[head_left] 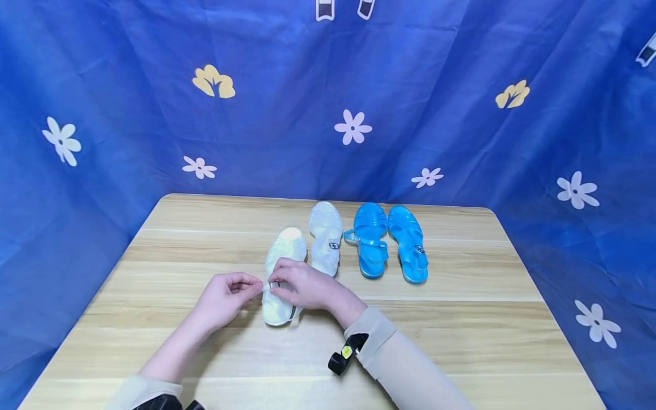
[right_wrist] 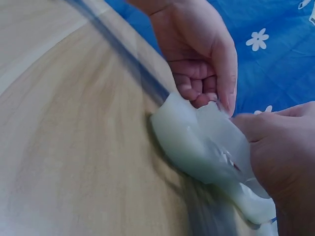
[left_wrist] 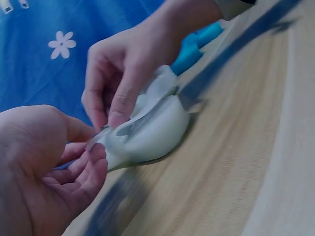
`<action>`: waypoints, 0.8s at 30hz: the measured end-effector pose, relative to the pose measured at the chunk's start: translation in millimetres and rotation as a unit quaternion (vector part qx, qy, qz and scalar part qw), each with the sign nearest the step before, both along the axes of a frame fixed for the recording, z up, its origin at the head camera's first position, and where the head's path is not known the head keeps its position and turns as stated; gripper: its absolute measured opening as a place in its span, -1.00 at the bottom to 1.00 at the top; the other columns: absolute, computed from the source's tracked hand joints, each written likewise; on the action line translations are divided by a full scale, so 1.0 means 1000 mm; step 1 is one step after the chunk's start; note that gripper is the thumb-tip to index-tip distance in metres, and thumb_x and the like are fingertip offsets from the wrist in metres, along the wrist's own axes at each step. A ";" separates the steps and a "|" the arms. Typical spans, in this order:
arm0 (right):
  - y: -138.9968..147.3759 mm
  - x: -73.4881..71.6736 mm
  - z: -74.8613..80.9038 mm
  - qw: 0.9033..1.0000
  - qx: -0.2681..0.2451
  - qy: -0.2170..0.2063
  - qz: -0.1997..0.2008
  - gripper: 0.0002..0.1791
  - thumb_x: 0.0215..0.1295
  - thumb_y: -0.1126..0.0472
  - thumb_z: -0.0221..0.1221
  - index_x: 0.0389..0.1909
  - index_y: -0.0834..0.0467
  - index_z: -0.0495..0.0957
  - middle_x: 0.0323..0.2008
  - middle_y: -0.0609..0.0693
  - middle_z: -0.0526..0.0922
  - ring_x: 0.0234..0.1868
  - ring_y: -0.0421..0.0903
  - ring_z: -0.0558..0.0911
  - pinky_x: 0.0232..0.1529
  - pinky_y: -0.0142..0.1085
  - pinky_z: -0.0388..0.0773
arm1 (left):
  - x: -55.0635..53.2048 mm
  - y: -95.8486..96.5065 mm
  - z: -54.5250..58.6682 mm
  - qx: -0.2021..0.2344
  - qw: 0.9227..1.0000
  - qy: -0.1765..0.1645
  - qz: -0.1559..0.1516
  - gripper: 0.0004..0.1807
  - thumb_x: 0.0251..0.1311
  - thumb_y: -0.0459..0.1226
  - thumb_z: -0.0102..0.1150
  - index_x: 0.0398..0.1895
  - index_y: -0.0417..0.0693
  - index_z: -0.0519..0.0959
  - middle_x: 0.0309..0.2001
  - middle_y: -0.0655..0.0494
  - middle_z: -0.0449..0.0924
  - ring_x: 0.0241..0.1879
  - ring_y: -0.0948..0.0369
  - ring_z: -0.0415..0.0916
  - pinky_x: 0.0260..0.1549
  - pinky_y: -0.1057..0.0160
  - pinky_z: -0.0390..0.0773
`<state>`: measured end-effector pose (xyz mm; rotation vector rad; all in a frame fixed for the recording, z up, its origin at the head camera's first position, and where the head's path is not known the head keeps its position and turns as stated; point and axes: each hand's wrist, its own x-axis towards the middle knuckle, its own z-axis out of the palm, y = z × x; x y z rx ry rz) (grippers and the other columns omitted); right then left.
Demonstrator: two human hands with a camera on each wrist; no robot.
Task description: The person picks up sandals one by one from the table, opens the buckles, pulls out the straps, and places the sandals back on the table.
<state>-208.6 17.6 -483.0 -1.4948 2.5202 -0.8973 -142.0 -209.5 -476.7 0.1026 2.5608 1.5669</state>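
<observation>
A white jelly sandal lies on the table with its toe pointing away from me. My left hand is at its left side, thumb and fingers pinching the end of the sandal's strap. From the right, my right hand reaches over the sandal and pinches the strap near its dark-edged buckle. In the left wrist view the fingertips of both hands meet close together at the strap of the white sandal. The right wrist view shows the sandal's heel below the hands; the buckle is mostly hidden by fingers.
A second white sandal with a buckle lies just right of the first. Further right are two blue sandals, one with its strap out to the left, the other angled. A blue flowered curtain surrounds the wooden table.
</observation>
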 end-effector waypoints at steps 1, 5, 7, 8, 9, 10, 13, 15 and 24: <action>0.000 0.001 -0.001 1.000 -0.001 0.006 0.000 -0.76 0.54 0.14 0.27 0.09 0.15 0.71 -0.01 -0.14 0.60 -0.02 -0.34 0.56 0.13 -0.61 0.42 | 0.000 -0.001 0.001 0.009 1.000 -0.012 0.002 -0.78 0.42 -0.27 0.35 -0.10 -0.31 0.72 -0.28 -0.06 0.77 -0.28 0.05 0.72 -0.28 0.22 0.73; 0.001 0.001 -0.004 1.000 -0.011 0.007 0.005 -0.78 0.53 0.14 0.27 0.06 0.14 0.68 -0.01 -0.14 0.59 -0.02 -0.35 0.56 0.14 -0.61 0.42 | -0.001 -0.003 0.001 0.022 0.999 -0.045 -0.001 -0.79 0.41 -0.32 0.34 -0.09 -0.35 0.70 -0.28 -0.07 0.75 -0.28 0.07 0.70 -0.28 0.22 0.73; 0.002 0.000 -0.006 1.000 -0.026 -0.004 0.011 -0.80 0.52 0.16 0.27 0.04 0.14 0.68 -0.02 -0.13 0.60 -0.02 -0.34 0.57 0.14 -0.59 0.43 | -0.002 -0.003 0.000 0.024 0.998 -0.060 -0.001 -0.80 0.41 -0.32 0.34 -0.09 -0.35 0.69 -0.29 -0.06 0.74 -0.28 0.09 0.69 -0.28 0.24 0.72; 0.003 -0.001 -0.007 0.999 -0.037 -0.011 0.015 -0.81 0.51 0.18 0.28 0.03 0.15 0.68 -0.03 -0.12 0.60 -0.02 -0.32 0.57 0.14 -0.58 0.44 | -0.003 -0.002 0.000 0.025 0.998 -0.065 -0.003 -0.80 0.42 -0.33 0.33 -0.09 -0.36 0.69 -0.29 -0.06 0.74 -0.28 0.10 0.68 -0.28 0.24 0.72; 0.004 -0.001 -0.008 0.999 -0.048 -0.016 0.019 -0.82 0.49 0.20 0.30 0.01 0.16 0.68 -0.04 -0.11 0.61 -0.03 -0.30 0.58 0.13 -0.57 0.45 | -0.003 -0.002 0.000 0.027 0.997 -0.068 -0.006 -0.79 0.42 -0.33 0.32 -0.09 -0.38 0.68 -0.30 -0.05 0.73 -0.28 0.11 0.67 -0.28 0.24 0.71; 0.004 -0.002 -0.009 0.998 -0.059 -0.022 0.023 -0.83 0.48 0.22 0.31 0.00 0.16 0.68 -0.05 -0.09 0.61 -0.03 -0.28 0.59 0.13 -0.56 0.46 | -0.004 -0.002 0.000 0.028 0.997 -0.073 -0.008 -0.78 0.43 -0.34 0.30 -0.08 -0.40 0.67 -0.29 -0.05 0.73 -0.27 0.11 0.66 -0.28 0.24 0.71; 0.004 -0.002 -0.011 0.995 -0.089 -0.033 0.033 -0.84 0.44 0.27 0.33 -0.03 0.19 0.69 -0.06 -0.05 0.63 -0.04 -0.21 0.60 0.13 -0.54 0.47 | -0.005 0.000 0.001 0.026 0.996 -0.082 -0.008 -0.79 0.43 -0.36 0.27 -0.09 -0.41 0.66 -0.30 -0.03 0.71 -0.28 0.12 0.63 -0.28 0.25 0.68; 0.004 -0.002 -0.012 0.994 -0.101 -0.037 0.036 -0.84 0.43 0.28 0.34 -0.03 0.20 0.69 -0.07 -0.04 0.64 -0.04 -0.20 0.61 0.13 -0.53 0.48 | -0.006 0.001 0.002 0.018 0.996 -0.082 -0.007 -0.81 0.43 -0.37 0.25 -0.09 -0.41 0.66 -0.30 -0.02 0.69 -0.30 0.13 0.60 -0.31 0.25 0.64; 0.005 -0.001 -0.017 0.990 -0.128 -0.042 0.030 -0.85 0.43 0.32 0.34 -0.04 0.22 0.69 -0.07 -0.04 0.64 -0.04 -0.22 0.61 0.13 -0.51 0.50 | -0.007 0.008 0.004 0.010 0.995 -0.096 -0.006 -0.83 0.42 -0.40 0.17 -0.11 -0.39 0.65 -0.34 -0.01 0.61 -0.31 0.12 0.53 -0.32 0.24 0.57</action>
